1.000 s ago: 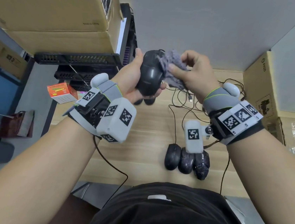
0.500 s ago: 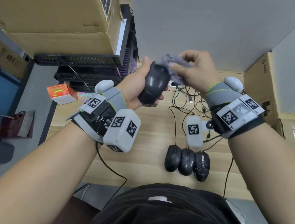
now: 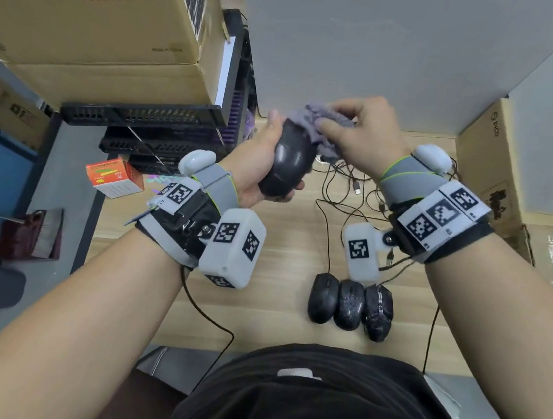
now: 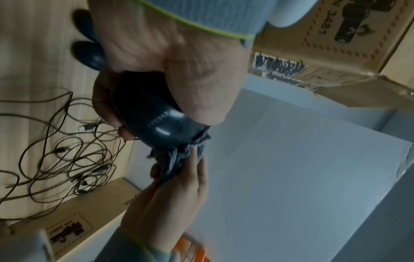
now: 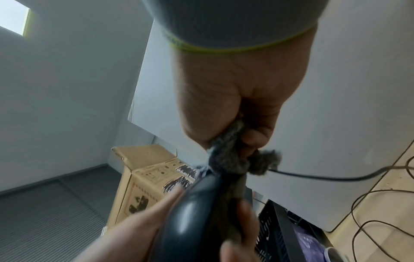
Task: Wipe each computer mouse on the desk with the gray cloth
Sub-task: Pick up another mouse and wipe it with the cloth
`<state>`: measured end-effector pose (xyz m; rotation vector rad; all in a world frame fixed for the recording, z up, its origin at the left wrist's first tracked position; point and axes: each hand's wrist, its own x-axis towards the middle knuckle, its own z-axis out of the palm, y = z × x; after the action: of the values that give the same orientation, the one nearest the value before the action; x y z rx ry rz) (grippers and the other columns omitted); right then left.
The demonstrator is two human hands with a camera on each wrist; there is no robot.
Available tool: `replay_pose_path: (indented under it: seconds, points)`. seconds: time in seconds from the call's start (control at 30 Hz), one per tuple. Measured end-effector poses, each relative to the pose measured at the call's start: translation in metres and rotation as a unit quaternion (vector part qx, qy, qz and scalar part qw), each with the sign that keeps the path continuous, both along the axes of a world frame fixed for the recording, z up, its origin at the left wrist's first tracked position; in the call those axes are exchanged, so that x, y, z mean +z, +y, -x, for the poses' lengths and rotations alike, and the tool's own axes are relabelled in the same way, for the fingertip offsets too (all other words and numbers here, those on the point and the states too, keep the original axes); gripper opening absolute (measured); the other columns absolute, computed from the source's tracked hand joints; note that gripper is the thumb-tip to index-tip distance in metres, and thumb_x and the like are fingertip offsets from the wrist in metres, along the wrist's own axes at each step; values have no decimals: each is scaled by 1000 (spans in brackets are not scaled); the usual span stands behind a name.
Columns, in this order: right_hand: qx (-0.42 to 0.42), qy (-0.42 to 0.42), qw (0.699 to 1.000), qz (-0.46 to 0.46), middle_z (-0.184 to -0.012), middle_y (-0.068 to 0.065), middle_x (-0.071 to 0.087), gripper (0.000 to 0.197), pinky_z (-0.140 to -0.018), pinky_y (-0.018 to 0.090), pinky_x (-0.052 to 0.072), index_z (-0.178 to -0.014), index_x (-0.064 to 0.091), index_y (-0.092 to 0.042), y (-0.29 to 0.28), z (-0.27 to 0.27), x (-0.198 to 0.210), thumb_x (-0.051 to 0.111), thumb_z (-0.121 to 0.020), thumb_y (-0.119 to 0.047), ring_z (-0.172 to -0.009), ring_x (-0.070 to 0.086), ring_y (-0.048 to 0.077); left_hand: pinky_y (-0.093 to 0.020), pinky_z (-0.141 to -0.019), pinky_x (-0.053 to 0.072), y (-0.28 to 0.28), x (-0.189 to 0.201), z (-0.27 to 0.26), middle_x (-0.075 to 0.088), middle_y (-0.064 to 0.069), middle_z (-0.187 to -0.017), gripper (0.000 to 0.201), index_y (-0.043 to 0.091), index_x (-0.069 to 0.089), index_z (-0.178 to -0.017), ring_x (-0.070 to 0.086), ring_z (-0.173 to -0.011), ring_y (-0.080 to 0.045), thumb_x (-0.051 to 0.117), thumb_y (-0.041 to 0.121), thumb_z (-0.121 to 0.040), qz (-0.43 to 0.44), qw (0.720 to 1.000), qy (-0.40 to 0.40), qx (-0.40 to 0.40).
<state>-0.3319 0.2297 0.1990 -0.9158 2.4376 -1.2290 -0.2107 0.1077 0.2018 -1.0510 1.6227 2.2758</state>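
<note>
My left hand (image 3: pixel 255 169) grips a black computer mouse (image 3: pixel 287 162) above the wooden desk (image 3: pixel 281 244), its front end pointing away from me. My right hand (image 3: pixel 359 132) pinches the bunched gray cloth (image 3: pixel 319 121) and presses it on the mouse's far end. In the left wrist view the cloth (image 4: pixel 181 159) hangs off the mouse (image 4: pixel 156 125) tip. The right wrist view shows the cloth (image 5: pixel 233 159) squeezed between thumb and fingers over the mouse (image 5: pixel 192 209). Three more black mice (image 3: pixel 348 303) lie side by side near the desk's front edge.
Tangled mouse cables (image 3: pixel 349 190) spread over the desk's back right. Cardboard boxes (image 3: pixel 93 16) and black trays (image 3: pixel 148 115) stand at the left, another box (image 3: pixel 494 158) at the right. A white panel (image 3: pixel 389 50) rises behind the desk. A small orange box (image 3: pixel 113 177) lies left.
The left hand has tilted the mouse so its front points further away. The right hand has slid the cloth up from the mouse's side to its far end.
</note>
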Motion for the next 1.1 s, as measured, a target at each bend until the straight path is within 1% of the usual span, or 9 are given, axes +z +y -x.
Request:
replay_pose_path:
  seconds: [0.07,0.17,0.3,0.47,0.57,0.67,0.73,0.93,1.1]
  points:
    - [6,45,999,-21,-75,4,65,24,-79,23,41,-108,74,-22,-6,-3,2,61,-88,-20,-80,55,24,-32,-63,47,6,1,5,65,-12,-79,70,18,63,-92,59,-60,-26,18,71,-98,13,1000,-11,-3]
    - [115,48,992,-3,-76,-10,37,36,-70,6,33,-121,67,-32,-11,-22,6,61,-87,-22,-79,45,10,-31,-56,49,3,-2,10,68,-15,-87,84,19,66,-112,63,-65,-27,11,79,-93,-27,998,21,47]
    - [252,-57,966,6,-83,-2,61,29,-56,11,43,-107,75,-23,2,-31,6,70,-84,-6,-60,53,0,-45,-62,62,-9,6,7,76,-12,-105,86,22,51,-139,75,-90,-34,5,78,-92,-56,993,60,80]
    - [66,30,997,19,-75,-6,47,32,-73,24,45,-112,72,-32,-8,-16,1,65,-82,-23,-73,51,9,-49,-71,55,-9,4,6,68,-14,-110,96,25,57,-129,65,-88,-34,-1,86,-84,-46,998,32,-3]
    - [64,55,996,-26,-76,-3,43,35,-71,14,40,-115,69,-39,-12,-17,8,62,-85,-23,-78,50,16,-43,-66,50,-6,-2,8,63,-18,-107,106,17,50,-140,59,-73,-29,2,90,-81,-68,997,42,-6]
    - [229,29,972,-46,-82,9,56,33,-68,27,50,-107,74,-33,-4,-31,15,66,-82,-12,-70,59,21,-41,-61,55,-8,0,6,69,-13,-105,82,20,41,-142,70,-78,-30,11,78,-93,-58,994,64,69]
    - [304,0,950,-76,-82,6,61,30,-62,32,54,-99,77,-32,0,-37,17,69,-81,-9,-65,64,26,-44,-76,58,-11,0,3,63,-12,-109,75,19,41,-143,67,-93,-28,13,72,-98,-59,992,78,80]
    - [119,101,987,-33,-86,14,55,33,-77,34,45,-110,73,-32,-9,-25,16,63,-81,-18,-82,58,28,-33,-66,52,-2,6,-2,66,-17,-104,61,13,46,-127,66,-80,-27,17,62,-104,-82,991,86,61]
    - [286,51,952,-96,-82,-3,62,25,-68,30,50,-98,77,-36,-4,-47,21,70,-81,-20,-71,64,25,-33,-50,57,-8,10,-3,58,-18,-99,52,12,43,-137,69,-65,-26,30,53,-107,-84,987,72,120]
